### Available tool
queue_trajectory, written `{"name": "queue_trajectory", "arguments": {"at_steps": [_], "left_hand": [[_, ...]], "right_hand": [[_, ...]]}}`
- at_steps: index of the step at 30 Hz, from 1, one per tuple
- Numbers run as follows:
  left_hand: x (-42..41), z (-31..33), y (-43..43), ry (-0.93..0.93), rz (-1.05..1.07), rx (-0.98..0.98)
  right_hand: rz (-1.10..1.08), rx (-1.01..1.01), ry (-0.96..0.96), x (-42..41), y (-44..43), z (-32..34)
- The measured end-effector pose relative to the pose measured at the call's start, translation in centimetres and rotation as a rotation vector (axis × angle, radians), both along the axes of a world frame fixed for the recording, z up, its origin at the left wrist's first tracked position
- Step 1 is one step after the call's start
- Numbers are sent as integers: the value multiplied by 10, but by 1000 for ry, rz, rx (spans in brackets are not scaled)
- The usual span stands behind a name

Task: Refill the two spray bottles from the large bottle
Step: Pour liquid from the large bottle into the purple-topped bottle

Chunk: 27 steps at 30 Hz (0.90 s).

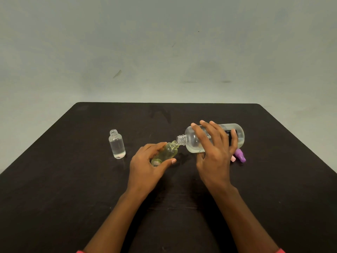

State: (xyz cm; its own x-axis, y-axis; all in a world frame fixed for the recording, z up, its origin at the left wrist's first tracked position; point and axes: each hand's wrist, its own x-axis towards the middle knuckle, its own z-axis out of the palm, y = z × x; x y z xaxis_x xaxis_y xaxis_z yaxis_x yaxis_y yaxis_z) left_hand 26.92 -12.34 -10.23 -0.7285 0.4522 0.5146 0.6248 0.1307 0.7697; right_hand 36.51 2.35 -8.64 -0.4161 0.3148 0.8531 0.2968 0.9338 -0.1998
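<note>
Pouring should go best with the large bottle's (pixel 190 143) neck held right at the tilted spray bottle's (pixel 166 152) mouth, near the middle of the desk (pixel 73 179), and tipped slowly. The right hand (pixel 213 148) wraps the large bottle from above, almost level, and the left hand (pixel 145 161) curls round the spray bottle. The other spray bottle (pixel 117 145) stands uncapped toward the left edge.

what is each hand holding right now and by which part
The left hand grips the tilted yellowish spray bottle around its lower body; the right hand grips the large bottle around its middle.
</note>
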Motion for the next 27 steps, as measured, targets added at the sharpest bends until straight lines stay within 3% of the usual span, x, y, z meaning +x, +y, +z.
{"name": "queue_trajectory", "arguments": {"at_steps": [27], "left_hand": [[0,1,-1,-8,-2,-11]], "right_hand": [[-5,8,23,-1,0,1]]}}
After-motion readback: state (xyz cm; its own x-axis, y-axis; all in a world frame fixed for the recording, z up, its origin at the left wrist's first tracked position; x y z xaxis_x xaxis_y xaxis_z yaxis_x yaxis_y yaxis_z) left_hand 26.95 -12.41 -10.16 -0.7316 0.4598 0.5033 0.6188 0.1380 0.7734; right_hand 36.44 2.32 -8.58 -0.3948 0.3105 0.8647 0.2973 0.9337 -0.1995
